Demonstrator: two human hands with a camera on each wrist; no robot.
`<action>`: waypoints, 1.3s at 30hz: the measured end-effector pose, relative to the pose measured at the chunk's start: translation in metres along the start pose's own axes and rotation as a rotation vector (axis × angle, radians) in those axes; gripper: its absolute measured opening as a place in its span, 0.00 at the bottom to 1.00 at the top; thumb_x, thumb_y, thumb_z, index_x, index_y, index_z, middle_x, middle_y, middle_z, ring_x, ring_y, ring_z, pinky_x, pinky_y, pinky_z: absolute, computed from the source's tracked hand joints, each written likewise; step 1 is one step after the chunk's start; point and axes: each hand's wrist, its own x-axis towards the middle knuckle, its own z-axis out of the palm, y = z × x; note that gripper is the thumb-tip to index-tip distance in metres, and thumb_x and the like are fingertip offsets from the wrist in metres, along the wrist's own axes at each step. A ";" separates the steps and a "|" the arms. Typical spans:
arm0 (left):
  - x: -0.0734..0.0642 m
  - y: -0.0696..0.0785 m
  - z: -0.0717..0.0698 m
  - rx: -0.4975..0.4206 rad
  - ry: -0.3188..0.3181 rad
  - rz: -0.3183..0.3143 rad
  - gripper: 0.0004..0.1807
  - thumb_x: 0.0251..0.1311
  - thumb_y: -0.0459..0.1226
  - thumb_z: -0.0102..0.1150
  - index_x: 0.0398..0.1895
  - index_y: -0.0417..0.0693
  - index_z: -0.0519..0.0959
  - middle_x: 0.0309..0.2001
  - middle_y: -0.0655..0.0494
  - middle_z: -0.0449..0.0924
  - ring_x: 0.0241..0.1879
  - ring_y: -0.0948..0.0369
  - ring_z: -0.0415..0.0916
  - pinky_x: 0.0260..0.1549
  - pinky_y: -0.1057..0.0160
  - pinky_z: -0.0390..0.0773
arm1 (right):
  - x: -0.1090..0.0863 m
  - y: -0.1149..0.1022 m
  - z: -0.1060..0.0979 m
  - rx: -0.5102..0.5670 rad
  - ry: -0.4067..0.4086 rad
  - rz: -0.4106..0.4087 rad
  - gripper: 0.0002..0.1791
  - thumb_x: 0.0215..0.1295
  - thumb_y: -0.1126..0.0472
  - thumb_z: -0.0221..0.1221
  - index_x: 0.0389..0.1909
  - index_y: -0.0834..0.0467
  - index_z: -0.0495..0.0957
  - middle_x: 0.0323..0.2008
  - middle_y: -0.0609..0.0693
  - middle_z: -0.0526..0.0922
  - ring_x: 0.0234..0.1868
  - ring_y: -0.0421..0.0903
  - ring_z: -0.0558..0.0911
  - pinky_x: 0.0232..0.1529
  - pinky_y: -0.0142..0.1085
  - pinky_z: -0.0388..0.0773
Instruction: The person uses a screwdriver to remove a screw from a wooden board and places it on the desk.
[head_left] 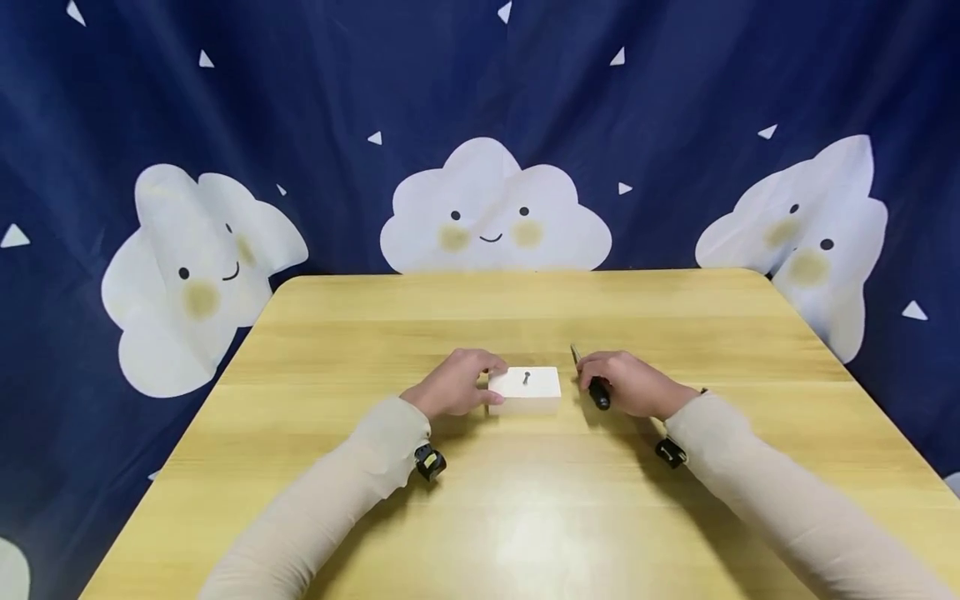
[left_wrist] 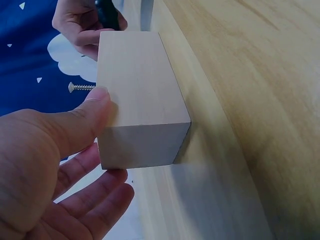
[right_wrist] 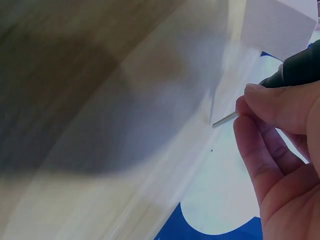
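A pale wooden block (head_left: 543, 403) lies on the table, with a screw (head_left: 527, 377) standing up from its top face. My left hand (head_left: 456, 385) grips the block's left end, thumb on the near side and fingers round the far side. In the left wrist view, the threaded shank of the screw (left_wrist: 82, 87) shows beside the thumb. To the right of the block, my right hand (head_left: 628, 385) holds a screwdriver (head_left: 599, 393) near where its black handle meets the shaft. The metal tip points away from me, close over the table in the right wrist view.
The light wood table (head_left: 495, 517) extends around both hands. Behind its far edge hangs a dark blue curtain (head_left: 337, 100) printed with white clouds and small triangles. A black strap with a small device (head_left: 430, 462) sits at the left wrist, another (head_left: 670, 452) at the right.
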 end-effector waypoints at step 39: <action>-0.002 0.009 -0.004 0.106 -0.089 0.036 0.26 0.60 0.43 0.66 0.60 0.44 0.75 0.61 0.48 0.74 0.62 0.51 0.68 0.64 0.56 0.65 | 0.003 0.004 -0.021 -0.026 0.194 0.131 0.13 0.55 0.78 0.61 0.40 0.64 0.77 0.34 0.54 0.83 0.34 0.49 0.83 0.34 0.41 0.82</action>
